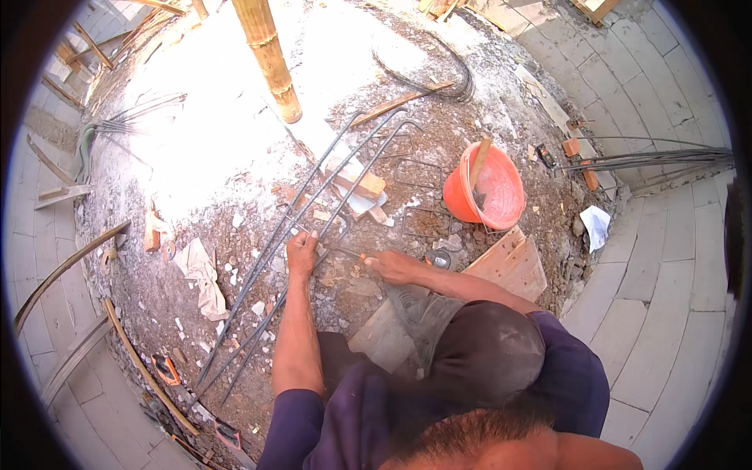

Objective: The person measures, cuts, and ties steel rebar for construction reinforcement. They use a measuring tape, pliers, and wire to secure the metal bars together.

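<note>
Long bent steel bars (338, 167) lie slantwise in front of me, with hooked ends at the far right. My left hand (301, 252) is closed in a pinch over these bars. A short pale piece shows by its fingertips, but what they grip is hidden. My right hand (394, 267) is wrapped around the orange-brown handle of a thin-shafted tool (342, 251). Its dark metal shaft points left toward the other hand; the tip is too small to make out. Rectangular thin steel loops (417, 172) lie just beyond the bars.
A red bucket (456, 196) holding a wooden-handled tool stands right of the bars, near boards (518, 270). A bamboo post (266, 55) rises at the far side. Orange-handled saws (166, 368) lie lower left. Steel rods (658, 159) jut in at right; a block wall (658, 282) curves around.
</note>
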The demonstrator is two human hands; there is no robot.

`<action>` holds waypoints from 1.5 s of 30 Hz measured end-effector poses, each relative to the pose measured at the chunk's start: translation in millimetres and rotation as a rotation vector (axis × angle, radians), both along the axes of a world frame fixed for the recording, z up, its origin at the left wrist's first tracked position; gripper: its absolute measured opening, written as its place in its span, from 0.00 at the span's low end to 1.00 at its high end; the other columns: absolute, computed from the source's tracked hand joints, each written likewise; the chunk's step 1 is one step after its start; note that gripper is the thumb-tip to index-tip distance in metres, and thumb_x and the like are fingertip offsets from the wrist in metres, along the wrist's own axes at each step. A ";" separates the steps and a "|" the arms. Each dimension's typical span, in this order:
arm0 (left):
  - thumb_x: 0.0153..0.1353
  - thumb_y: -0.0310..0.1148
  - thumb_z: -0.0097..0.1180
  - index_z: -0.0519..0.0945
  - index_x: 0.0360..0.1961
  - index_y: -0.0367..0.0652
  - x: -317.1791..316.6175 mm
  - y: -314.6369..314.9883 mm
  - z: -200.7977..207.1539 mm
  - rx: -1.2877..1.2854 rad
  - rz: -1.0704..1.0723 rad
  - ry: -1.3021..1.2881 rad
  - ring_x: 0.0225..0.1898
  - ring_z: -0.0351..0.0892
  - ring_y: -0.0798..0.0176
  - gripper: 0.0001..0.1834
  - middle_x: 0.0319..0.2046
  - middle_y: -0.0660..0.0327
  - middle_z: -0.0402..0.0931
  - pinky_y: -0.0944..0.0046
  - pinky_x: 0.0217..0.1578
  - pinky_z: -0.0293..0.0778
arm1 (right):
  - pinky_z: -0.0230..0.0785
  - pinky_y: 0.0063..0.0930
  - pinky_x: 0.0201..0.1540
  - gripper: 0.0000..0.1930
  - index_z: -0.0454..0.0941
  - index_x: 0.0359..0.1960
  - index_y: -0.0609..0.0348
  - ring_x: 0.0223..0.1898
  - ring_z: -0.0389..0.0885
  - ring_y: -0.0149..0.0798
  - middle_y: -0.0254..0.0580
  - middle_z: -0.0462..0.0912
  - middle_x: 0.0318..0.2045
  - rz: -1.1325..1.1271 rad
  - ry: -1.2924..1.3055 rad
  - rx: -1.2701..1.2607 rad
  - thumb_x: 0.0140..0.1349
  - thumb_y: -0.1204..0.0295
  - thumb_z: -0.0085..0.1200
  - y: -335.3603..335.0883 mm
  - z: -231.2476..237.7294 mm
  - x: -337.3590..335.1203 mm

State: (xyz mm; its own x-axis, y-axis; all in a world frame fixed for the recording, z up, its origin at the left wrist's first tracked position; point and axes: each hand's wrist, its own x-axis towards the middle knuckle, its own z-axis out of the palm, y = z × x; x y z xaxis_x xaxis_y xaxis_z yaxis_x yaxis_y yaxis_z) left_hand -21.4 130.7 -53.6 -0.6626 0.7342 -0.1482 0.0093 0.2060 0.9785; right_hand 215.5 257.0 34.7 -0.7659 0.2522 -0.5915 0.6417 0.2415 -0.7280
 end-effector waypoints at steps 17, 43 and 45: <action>0.67 0.36 0.60 0.63 0.15 0.46 -0.3 -2.3 -7.7 0.021 0.019 -0.018 0.20 0.54 0.75 0.25 0.16 0.72 0.59 0.65 0.21 0.53 | 0.74 0.46 0.50 0.34 0.72 0.58 0.65 0.44 0.83 0.51 0.47 0.82 0.37 -0.176 -0.161 -0.693 0.55 0.55 0.66 -9.4 -16.5 1.3; 0.63 0.40 0.64 0.76 0.19 0.40 -1.4 -10.2 12.2 -0.114 0.086 -0.103 0.22 0.63 0.70 0.20 0.17 0.66 0.70 0.63 0.26 0.62 | 0.72 0.25 0.26 0.31 0.72 0.60 0.61 0.28 0.83 0.28 0.37 0.82 0.28 -0.200 -0.115 -0.999 0.67 0.47 0.58 -13.8 -12.8 0.1; 0.65 0.43 0.62 0.74 0.18 0.44 4.0 -1.3 18.6 -0.079 0.056 -0.020 0.21 0.59 0.75 0.21 0.17 0.73 0.67 0.67 0.24 0.57 | 0.75 0.34 0.33 0.33 0.70 0.57 0.59 0.34 0.86 0.36 0.40 0.82 0.28 -0.160 -0.072 -0.320 0.58 0.51 0.67 -10.4 -1.6 5.0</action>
